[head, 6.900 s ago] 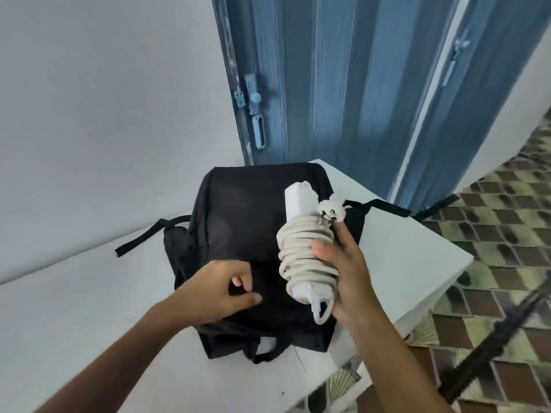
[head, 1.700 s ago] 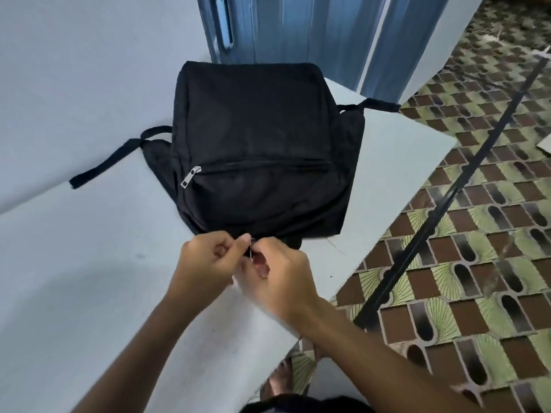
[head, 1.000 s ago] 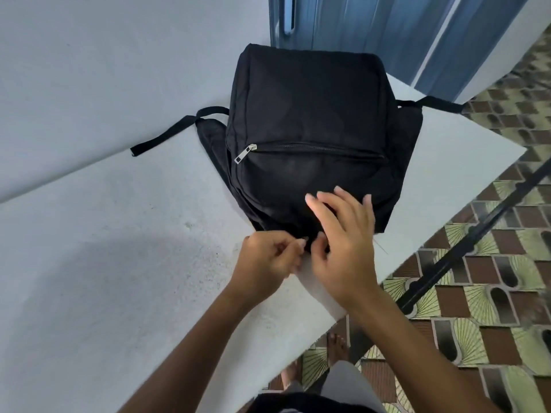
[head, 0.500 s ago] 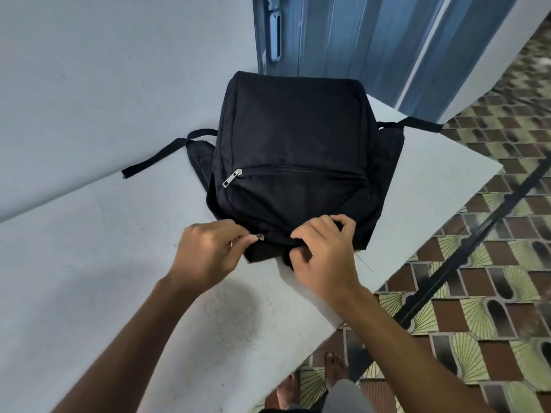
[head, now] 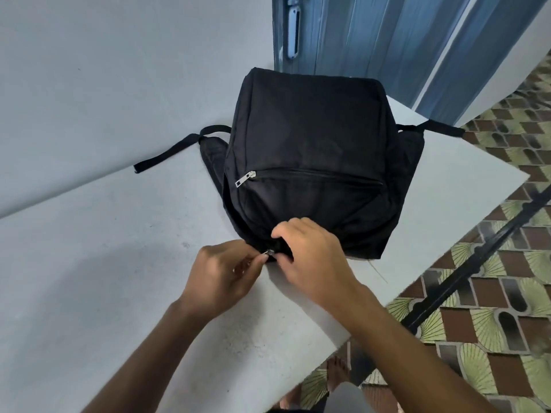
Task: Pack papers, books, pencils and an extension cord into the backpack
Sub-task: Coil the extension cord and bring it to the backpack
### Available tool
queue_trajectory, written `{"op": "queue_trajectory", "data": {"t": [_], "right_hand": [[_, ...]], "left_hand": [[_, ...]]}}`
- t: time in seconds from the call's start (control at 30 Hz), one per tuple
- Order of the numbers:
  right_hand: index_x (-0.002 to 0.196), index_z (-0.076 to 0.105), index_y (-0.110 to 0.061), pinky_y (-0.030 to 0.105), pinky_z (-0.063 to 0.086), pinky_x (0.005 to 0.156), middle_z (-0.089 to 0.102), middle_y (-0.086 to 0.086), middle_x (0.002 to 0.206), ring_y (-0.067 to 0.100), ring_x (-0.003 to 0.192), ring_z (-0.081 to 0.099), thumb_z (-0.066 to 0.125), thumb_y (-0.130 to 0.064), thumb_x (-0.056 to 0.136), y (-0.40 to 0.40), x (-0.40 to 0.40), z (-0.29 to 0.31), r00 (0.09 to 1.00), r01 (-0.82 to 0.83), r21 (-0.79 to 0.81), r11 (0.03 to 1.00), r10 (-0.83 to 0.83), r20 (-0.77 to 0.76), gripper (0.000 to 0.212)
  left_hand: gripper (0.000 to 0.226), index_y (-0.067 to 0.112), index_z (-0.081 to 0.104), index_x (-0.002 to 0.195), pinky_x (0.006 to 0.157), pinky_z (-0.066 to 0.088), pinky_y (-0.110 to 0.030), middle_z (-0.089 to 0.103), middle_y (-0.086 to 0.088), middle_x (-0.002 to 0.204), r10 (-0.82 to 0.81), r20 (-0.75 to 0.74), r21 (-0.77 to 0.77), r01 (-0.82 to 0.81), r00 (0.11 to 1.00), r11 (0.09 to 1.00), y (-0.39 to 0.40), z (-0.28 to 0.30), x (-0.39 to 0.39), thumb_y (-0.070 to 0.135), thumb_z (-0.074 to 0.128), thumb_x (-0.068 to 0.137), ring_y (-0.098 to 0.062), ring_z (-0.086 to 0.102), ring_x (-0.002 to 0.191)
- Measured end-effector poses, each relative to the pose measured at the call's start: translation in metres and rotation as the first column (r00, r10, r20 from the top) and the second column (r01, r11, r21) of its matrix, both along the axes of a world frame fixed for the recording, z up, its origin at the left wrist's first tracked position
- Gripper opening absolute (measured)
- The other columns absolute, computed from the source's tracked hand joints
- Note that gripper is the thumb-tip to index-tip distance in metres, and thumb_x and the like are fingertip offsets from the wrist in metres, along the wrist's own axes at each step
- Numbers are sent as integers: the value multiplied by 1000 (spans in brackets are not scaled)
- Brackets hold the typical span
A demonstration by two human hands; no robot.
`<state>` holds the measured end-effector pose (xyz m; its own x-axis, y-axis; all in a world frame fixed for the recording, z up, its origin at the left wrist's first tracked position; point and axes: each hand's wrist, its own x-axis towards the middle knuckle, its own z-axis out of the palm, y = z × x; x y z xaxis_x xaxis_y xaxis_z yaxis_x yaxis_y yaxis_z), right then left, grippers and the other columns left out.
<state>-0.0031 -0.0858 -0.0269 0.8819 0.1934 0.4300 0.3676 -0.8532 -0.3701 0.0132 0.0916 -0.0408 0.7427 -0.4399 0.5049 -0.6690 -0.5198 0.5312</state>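
A black backpack [head: 310,138] lies flat on the white table [head: 104,263], its top end toward me and its front pocket zipper closed. My left hand [head: 222,277] pinches a small metal zipper pull [head: 270,252] at the bag's near edge. Right beside it, my right hand [head: 310,260] grips the black fabric with curled fingers. No papers, books, pencils or extension cord are in sight.
A white wall rises behind the table on the left. A blue folding door [head: 372,34] stands beyond the bag. The table's right edge drops to a patterned tile floor [head: 492,293], where a black rod [head: 477,257] slants across. Backpack straps [head: 167,153] trail out on both sides.
The extension cord my right hand held earlier is out of sight. Over the last second my left hand has kept pinching the zipper pull at the bag's near edge while my right hand took hold of the fabric.
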Motion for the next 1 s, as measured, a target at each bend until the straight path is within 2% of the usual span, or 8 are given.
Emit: {"op": "queue_trajectory", "data": {"t": [0.07, 0.23, 0.37, 0.53, 0.8, 0.87, 0.93, 1.0], "right_hand": [[81, 61, -16, 26, 43, 52, 60, -5, 71, 18, 66, 57, 80, -11, 59, -5, 3, 6, 999, -41, 4, 999, 41, -23, 30], [76, 56, -14, 31, 43, 47, 55, -3, 67, 19, 60, 52, 67, -4, 63, -14, 9, 8, 993, -118, 26, 993, 118, -8, 20], [73, 55, -14, 26, 38, 45, 52, -5, 65, 17, 57, 49, 66, -2, 58, -11, 11, 4, 989, -141, -16, 990, 140, -44, 22], [66, 47, -17, 27, 33, 42, 39, -8, 61, 12, 54, 37, 58, -4, 54, -11, 12, 9, 974, -216, -38, 976, 213, -72, 21], [62, 37, -19, 21, 26, 41, 36, -8, 59, 10, 52, 34, 61, -3, 55, -11, 15, 17, 946, -289, -113, 951, 266, -183, 30], [64, 40, -21, 19, 25, 46, 40, -8, 62, 11, 54, 38, 64, -13, 64, -12, 17, 21, 936, -296, -118, 948, 263, -233, 25], [70, 49, -22, 20, 32, 54, 50, -8, 68, 11, 60, 47, 64, -36, 79, -13, 22, 31, 915, -272, -90, 958, 229, -332, 22], [77, 53, -22, 22, 40, 60, 58, -7, 71, 11, 65, 54, 57, -48, 86, -10, 27, 39, 911, -225, -27, 974, 200, -361, 27]], "left_hand": [[29, 9, 66, 69, 42, 40, -32, 51, 5, 56, 9, 35, 20, -10, 999, 1000, 3, 4, 2, 25, 59, 92, -10, 46, 47], [33, 10, 64, 63, 40, 40, -33, 51, 6, 53, 138, 82, 39, -141, 987, 989, 33, 8, 24, 28, 61, 91, -12, 45, 44], [31, 8, 68, 67, 44, 45, -33, 60, 1, 56, 271, 79, 92, -278, 959, 956, 56, 1, 62, 31, 64, 87, -19, 52, 46], [27, 11, 74, 72, 54, 40, -26, 67, -2, 61, 429, 69, 115, -434, 901, 893, 49, 6, 121, 33, 64, 84, -27, 60, 53], [16, 16, 76, 86, 65, 45, -33, 71, -6, 79, 504, 34, 222, -498, 863, 838, 30, 20, 163, 29, 67, 88, -32, 64, 76], [13, 17, 74, 86, 68, 49, -34, 71, -3, 83, 501, -15, 226, -485, 865, 845, 31, 24, 165, 28, 69, 86, -27, 65, 78], [8, 14, 72, 88, 73, 50, -35, 70, -2, 88, 441, -40, 152, -431, 897, 890, 30, 31, 161, 18, 73, 81, -23, 64, 81], [16, 10, 69, 91, 75, 48, -31, 67, 0, 90, 330, 34, 33, -331, 943, 943, 25, 41, 150, 11, 74, 75, -17, 59, 83]]}}
